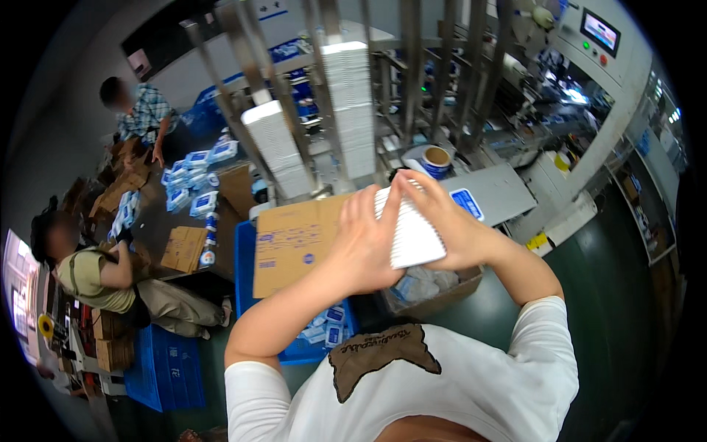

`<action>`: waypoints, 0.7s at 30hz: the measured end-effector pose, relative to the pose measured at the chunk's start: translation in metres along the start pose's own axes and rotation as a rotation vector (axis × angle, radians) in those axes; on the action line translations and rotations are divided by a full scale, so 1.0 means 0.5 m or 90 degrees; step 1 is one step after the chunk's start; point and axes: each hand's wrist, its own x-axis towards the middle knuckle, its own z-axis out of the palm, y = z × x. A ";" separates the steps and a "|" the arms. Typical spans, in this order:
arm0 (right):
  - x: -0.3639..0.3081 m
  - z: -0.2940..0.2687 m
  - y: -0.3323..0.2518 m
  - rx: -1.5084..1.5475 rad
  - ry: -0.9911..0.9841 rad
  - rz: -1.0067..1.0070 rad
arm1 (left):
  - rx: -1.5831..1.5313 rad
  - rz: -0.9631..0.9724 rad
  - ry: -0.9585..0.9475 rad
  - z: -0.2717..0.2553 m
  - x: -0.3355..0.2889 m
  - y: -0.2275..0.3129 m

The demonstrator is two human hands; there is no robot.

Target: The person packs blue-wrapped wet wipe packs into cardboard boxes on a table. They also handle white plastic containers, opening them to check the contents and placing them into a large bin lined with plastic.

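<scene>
Between my two hands is a stack of thin white lids (417,239), tilted, with its ridged edges showing. My left hand (366,239) is closed along the stack's left side. My right hand (451,221) wraps its right side, and the fingertips of both hands meet near its top. Beyond them, a tall stack of similar white lids (350,103) stands upright between metal rails. A shorter lid stack (276,144) leans in the rails to its left. A flattened cardboard box (298,247) lies just left of my left hand, partly hidden by my forearm.
A blue crate (244,258) with blue-and-white packs sits below the cardboard. An open carton (464,287) of clear plastic stands under my hands. A tape roll (436,158) rests by a metal plate (493,191). Two people work at a dark table (173,221) on the left.
</scene>
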 end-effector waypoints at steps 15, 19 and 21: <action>-0.259 0.051 0.415 0.145 -0.159 0.124 | 0.117 -0.245 -0.193 0.408 0.158 0.061; -0.308 0.026 0.465 -0.046 -0.188 0.209 | 0.116 -0.272 -0.206 0.402 0.163 0.063; -0.350 0.015 0.482 -0.163 -0.231 0.241 | 0.116 -0.282 -0.208 0.399 0.173 0.058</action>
